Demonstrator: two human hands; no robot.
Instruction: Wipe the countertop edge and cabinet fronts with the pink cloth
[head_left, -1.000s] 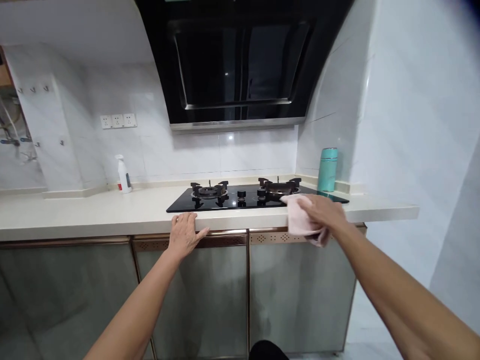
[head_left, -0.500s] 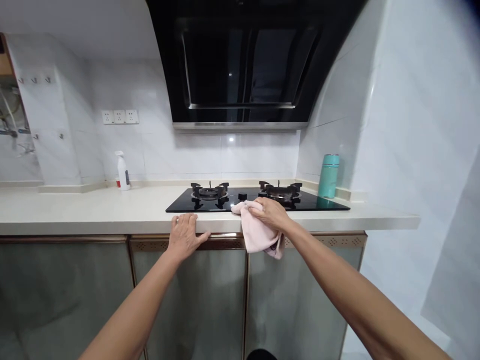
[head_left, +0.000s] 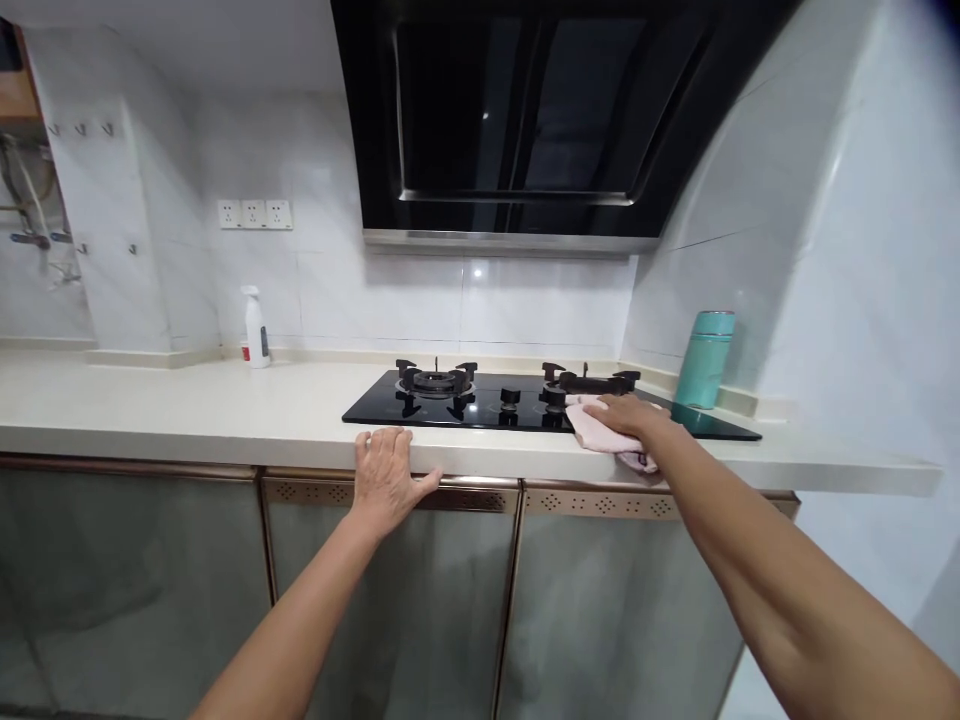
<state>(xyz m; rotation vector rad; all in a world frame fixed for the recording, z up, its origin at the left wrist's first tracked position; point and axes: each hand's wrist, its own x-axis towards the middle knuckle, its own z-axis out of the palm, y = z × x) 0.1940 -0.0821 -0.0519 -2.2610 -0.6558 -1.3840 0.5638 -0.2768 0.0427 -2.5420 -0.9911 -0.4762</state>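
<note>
A pink cloth [head_left: 598, 432] lies bunched under my right hand [head_left: 628, 412], on the front right part of the black gas stove [head_left: 484, 410]. That hand presses the cloth to the glass just in front of the right burner [head_left: 592, 383], which it partly hides. The cloth's lower edge hangs over the counter's front. My left hand [head_left: 388, 478] rests on the counter's front edge, fingers flat on top and thumb spread out, with nothing in it. Left of the two control knobs [head_left: 510, 397] sits the left burner [head_left: 436, 382].
A turquoise bottle [head_left: 706, 360] stands by the stove's right rear corner. On the left of the white counter [head_left: 150, 405] is a spray bottle [head_left: 256, 328] beside a small red-and-white item. A black range hood [head_left: 517, 120] slopes overhead. Cabinet doors [head_left: 397, 600] are below.
My right hand has moved right with the cloth, from the stove's middle front edge to before the right burner, uncovering the knobs. My left hand stays on the counter edge. The view has shifted.
</note>
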